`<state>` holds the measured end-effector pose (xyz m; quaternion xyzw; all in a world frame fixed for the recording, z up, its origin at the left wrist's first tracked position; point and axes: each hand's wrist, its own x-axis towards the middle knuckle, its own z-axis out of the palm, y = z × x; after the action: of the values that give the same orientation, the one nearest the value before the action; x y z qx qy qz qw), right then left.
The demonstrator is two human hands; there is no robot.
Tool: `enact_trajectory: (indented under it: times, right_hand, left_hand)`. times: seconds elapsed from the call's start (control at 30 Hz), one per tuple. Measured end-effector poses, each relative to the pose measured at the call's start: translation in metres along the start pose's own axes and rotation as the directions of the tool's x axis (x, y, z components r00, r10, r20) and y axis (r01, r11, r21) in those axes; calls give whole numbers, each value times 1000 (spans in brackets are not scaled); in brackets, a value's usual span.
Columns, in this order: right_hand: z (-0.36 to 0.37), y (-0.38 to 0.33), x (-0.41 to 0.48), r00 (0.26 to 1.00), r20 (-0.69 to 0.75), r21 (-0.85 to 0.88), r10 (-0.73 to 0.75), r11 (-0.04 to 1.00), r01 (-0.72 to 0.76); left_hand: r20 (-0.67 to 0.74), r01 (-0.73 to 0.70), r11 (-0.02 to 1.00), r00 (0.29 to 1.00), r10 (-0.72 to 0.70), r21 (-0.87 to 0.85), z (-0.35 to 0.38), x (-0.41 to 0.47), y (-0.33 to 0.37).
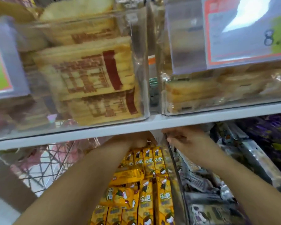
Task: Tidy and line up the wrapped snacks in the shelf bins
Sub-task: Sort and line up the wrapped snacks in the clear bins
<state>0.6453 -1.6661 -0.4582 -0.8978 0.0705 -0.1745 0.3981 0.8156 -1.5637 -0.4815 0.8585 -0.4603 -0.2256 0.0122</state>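
Just below the white shelf board (104, 129), yellow wrapped snacks (150, 161) fill a clear bin (177, 181). Most lie lengthwise front to back in rows, and two lie crosswise on top. Their print is too blurred to read. The left hand (136, 140) rests on the rearmost snacks; I cannot tell its grip. The right hand (183, 138) curls its fingers round the bin's side wall. Above the board, upper bins (140, 62) hold wrapped bread slices (88, 70), and a price tag (243, 30) reads "8."

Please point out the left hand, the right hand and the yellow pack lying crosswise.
left hand (137, 140): head view, back of the hand.
right hand (183, 137): head view, back of the hand.
yellow pack (128, 175): head view, middle of its wrapper.
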Motion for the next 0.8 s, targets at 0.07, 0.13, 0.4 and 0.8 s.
enact_trajectory:
  times: [0.07,0.13,0.4,0.8]
  right_hand:
    - [0,-3,0,1000,-3,-8,4,1000,-4]
    - [1,-4,0,1000,-5,-19,5,1000,-5]
    - [0,-3,2,1000,23,-6,12,1000,-12]
    - [3,-5,-3,1000,-7,-46,-11,999,10]
  left_hand:
    - [-5,-4,997,1000,5,83,3,2,-1]
    - [-23,-20,993,999,23,117,7,3,-4]
    - [-155,-12,986,988,-14,-167,5,-7,-21]
    - [-184,-163,985,972,149,-63,0,-90,-15]
